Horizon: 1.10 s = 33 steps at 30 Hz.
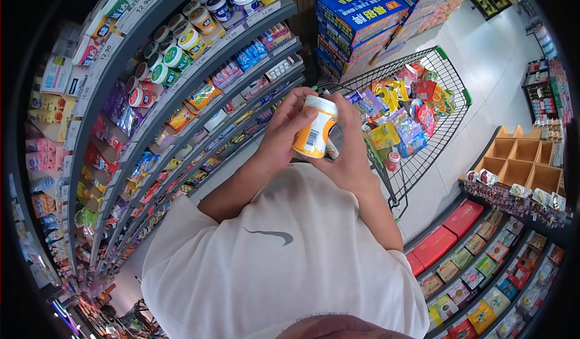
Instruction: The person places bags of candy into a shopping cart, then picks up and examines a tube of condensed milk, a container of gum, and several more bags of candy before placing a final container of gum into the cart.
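Note:
Between my two hands, in front of my chest, is a small white and orange tub with a barcode on its side (315, 127). My left hand (284, 130) wraps round its left side, the thumb lying across the label near the lid. On the right side my right hand (349, 151) holds the tub with its fingers near the lid and the thumb low by the base. The tub is tilted slightly, its white lid up. Beyond my right hand stands a wire shopping cart (441, 158) holding several colourful snack bags (409, 132) and a small red and white tub (392, 161).
Shelves on the left carry rows of similar tubs (191, 41) and many packets. Blue boxes (362, 11) are stacked ahead, behind the cart. At the lower right are a shelf with packaged goods (462, 272) and a wooden divided display (516, 151).

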Available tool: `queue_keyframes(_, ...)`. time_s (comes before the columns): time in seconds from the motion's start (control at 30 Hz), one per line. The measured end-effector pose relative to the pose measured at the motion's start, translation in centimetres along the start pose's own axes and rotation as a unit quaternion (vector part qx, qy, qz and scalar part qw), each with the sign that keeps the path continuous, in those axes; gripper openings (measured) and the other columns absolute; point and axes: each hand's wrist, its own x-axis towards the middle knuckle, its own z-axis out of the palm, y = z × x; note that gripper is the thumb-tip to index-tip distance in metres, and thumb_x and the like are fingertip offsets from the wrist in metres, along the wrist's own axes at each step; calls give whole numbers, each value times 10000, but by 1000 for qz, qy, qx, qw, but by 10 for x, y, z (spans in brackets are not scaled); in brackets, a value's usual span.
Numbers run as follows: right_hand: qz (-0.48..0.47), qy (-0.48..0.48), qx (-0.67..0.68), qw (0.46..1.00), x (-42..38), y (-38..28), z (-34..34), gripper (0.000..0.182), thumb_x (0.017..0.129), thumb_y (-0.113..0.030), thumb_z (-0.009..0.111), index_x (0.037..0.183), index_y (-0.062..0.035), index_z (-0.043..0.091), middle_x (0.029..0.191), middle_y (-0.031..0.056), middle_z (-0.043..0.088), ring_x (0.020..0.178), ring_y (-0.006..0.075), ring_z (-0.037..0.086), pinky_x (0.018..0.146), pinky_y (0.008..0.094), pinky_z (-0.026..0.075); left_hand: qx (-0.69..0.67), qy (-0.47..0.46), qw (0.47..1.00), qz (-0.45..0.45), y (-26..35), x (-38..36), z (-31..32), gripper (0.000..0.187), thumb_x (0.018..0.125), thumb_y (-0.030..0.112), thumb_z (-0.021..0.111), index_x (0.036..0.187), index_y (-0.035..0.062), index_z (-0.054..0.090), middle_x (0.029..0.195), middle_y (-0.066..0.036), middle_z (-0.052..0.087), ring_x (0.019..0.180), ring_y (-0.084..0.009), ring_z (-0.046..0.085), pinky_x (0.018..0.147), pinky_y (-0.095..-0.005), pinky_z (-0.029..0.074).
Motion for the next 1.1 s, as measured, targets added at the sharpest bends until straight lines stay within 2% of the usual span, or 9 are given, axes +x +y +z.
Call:
queue_keyframes(0.2,-11,-1,14,1000,5,-5,-7,999,599,-77,837,1442,-32,303,1375,220,390,1264,402,409,1046,445,370,65,42,996,43,-4,0,8,314,928,138,622,1200,78,477,1071,-27,550,1000,-104,555,865,-252,463)
queue_keyframes(0.3,-14,9,41,999,2,3,-4,913,593,-73,830,1378,-39,365,1324,216,415,1239,404,425,1025,444,391,67,34,997,14,-7,2,5,306,934,150,617,1196,80,474,1067,-33,549,991,-96,554,852,-251,468)
queue_keyframes(0.4,41,9,55,998,-3,5,-6,889,583,-81,827,1354,-45,386,1289,203,455,1207,400,457,1002,441,414,98,29,994,-40,-11,5,-1,301,947,171,601,1209,79,482,1065,-36,548,1009,-95,554,855,-248,465)
queue_keyframes(0.63,184,117,34,975,-39,43,-21,845,566,-165,852,1283,-31,424,1196,186,504,1107,374,533,945,400,448,201,7,974,-105,-23,10,-2,350,952,155,564,1284,69,494,1219,-87,571,987,-118,585,827,-256,457)
queue_keyframes(0.67,191,132,-40,972,-49,56,-26,852,568,-192,857,1283,-26,425,1177,178,511,1104,354,540,947,399,444,205,7,973,-109,-23,10,-5,347,953,148,553,1285,64,493,1219,-89,574,972,-124,590,821,-253,452)
queue_keyframes(0.73,294,157,-50,941,-68,71,-39,846,581,-207,852,1287,-22,425,1171,176,517,1111,332,539,960,402,436,211,12,971,-114,-22,10,-10,344,956,135,533,1287,54,491,1218,-92,582,942,-136,599,810,-247,441)
queue_keyframes(0.87,354,202,-96,908,-121,122,-60,849,599,-219,853,1296,-3,418,1161,184,524,1071,304,561,942,378,458,204,25,970,-130,-32,13,-18,298,958,131,532,1245,55,514,1186,-86,595,914,-141,602,792,-251,447)
queue_keyframes(0.97,397,231,-62,886,-150,147,-68,872,600,-233,865,1294,34,409,1168,192,536,1049,302,578,933,384,467,197,15,970,-138,-39,11,-15,269,962,133,531,1215,45,523,1166,-88,599,916,-148,603,788,-261,452)
queue_keyframes(1.1,448,213,-51,867,-162,178,-67,922,614,-238,862,1340,65,380,1171,218,548,1035,310,587,915,377,479,132,-8,977,-169,-41,13,-11,266,965,161,530,1208,53,531,1145,-101,611,920,-163,605,790,-279,456)
